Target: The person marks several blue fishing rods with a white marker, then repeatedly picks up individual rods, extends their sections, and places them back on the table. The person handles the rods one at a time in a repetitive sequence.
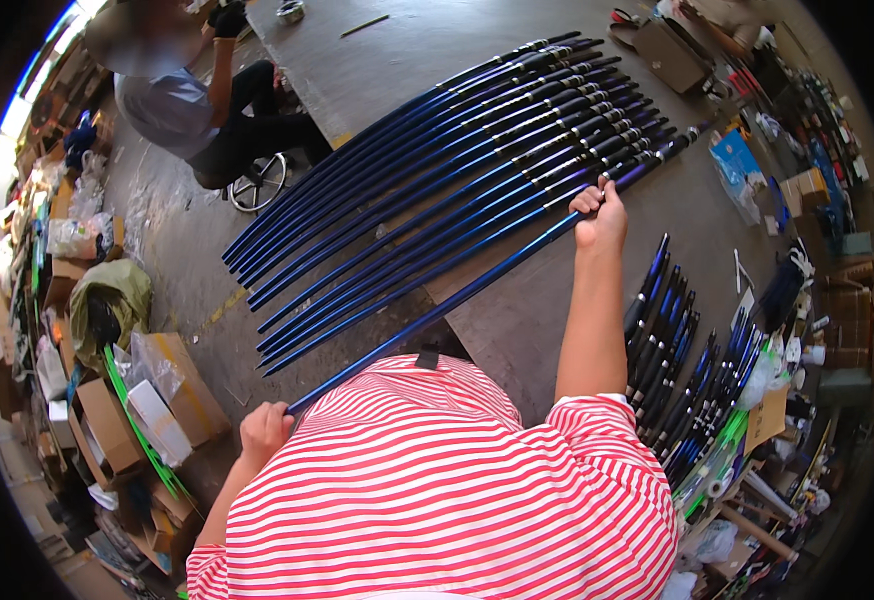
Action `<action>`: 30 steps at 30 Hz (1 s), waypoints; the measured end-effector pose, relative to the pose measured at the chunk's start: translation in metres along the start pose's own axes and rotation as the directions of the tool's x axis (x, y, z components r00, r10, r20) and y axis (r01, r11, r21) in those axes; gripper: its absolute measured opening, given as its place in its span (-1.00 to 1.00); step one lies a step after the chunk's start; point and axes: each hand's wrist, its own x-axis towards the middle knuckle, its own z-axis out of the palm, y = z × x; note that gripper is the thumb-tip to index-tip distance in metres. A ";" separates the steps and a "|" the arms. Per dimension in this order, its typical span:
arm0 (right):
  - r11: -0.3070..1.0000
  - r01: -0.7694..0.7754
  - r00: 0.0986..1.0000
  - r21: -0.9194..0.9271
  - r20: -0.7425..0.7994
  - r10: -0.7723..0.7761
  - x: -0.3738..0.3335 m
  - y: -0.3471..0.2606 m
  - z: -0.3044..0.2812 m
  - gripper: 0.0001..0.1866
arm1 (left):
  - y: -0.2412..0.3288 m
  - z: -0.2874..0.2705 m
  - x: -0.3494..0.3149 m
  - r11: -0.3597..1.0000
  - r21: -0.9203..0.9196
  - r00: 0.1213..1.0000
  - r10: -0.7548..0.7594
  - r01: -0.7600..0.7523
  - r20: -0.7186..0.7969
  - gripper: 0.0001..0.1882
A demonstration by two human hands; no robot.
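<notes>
Pole of long, slender, glossy blue tubing slants across the front of the red-and-white striped shirt, low at the left and higher at the right, passing over the near corner of the smooth grey surface. The bare left hand is curled around its lower end, hiding the tip. The bare right hand is closed around it farther up, thumb uppermost, beside what seems to be its thicker black handle section. Both hands therefore grip the same pole, well apart. Whether its upper end rests on the surface is hard to tell.

It is probably hollow and light for its length, and stiff; the curve in view may owe much to the lens. The polished finish could turn or slide under dry fingers, and a thin wall might scratch or crack if knocked against the neighbouring row of dark blue, black-handled poles. The handle section looks the surest hold, since the weight likely gathers there; a light second grip near the slim end would steady the length without squeezing the tube.
</notes>
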 end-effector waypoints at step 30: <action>0.908 -0.323 0.554 0.267 0.831 -0.047 -0.114 -0.079 0.070 -0.46 | -0.015 0.059 -0.045 0.766 -0.525 0.817 0.000 0.371 0.577 -0.77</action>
